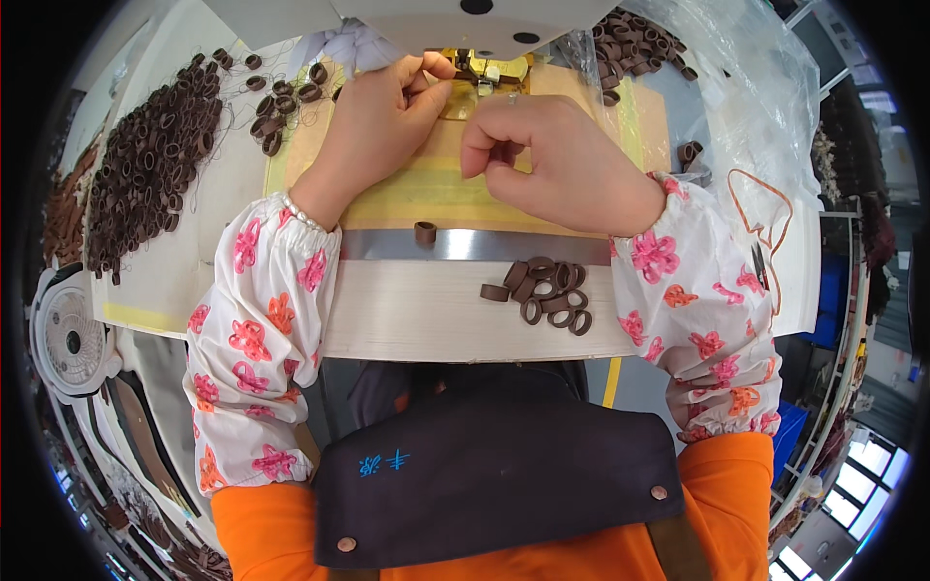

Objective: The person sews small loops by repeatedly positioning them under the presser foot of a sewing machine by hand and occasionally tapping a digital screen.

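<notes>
Far left: your big heap of brown loops; near right, a small pile waits. Your left hand pinches something small at the presser foot; your right hand is curled, its hold untellable.

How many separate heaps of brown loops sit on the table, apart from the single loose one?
4: a big heap far left, a scatter upper left, a cluster near the front edge, a heap under plastic top right. Hands may hide others.

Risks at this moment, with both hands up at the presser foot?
1. Fingers of the left hand and right hand sit right beside the presser foot; a slip could bring them under it.
2. One brown loop and a small pile of loops lie near the table edge; a sleeve might sweep them off.
</notes>
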A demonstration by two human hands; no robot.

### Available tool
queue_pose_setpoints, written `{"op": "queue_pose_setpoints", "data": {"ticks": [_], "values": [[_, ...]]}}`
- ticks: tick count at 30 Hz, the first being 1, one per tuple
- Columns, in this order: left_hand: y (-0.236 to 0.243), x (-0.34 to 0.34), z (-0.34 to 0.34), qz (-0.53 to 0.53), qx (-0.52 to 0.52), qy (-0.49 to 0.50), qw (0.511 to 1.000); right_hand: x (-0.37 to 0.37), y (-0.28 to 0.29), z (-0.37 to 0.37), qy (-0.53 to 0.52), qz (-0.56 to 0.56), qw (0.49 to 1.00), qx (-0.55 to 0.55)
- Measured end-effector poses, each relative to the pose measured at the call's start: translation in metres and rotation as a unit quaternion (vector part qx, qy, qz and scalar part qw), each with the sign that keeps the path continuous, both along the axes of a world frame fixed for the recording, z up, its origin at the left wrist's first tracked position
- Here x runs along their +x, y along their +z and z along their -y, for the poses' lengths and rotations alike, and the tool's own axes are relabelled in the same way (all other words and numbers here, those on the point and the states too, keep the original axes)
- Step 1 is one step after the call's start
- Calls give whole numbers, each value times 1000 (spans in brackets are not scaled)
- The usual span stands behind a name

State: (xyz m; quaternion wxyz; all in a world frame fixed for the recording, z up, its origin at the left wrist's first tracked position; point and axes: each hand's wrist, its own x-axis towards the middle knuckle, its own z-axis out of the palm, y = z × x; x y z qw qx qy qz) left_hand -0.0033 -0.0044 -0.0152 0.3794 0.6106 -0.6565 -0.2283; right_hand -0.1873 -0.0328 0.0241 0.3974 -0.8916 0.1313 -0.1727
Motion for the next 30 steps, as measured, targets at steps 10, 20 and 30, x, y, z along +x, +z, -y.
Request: {"op": "queue_pose_setpoints", "data": {"ticks": [10,20,30], "values": [[-2,0,5,-26,34,-20,999,8,-25,-23,60,15,996,-69],[0,6,5,-1,4,-44,999,-50,7,-54,33,-43,982,-182],[-7,6,5,-23,-41,-45,998,-44,-28,-70,21,26,932,-361]]}}
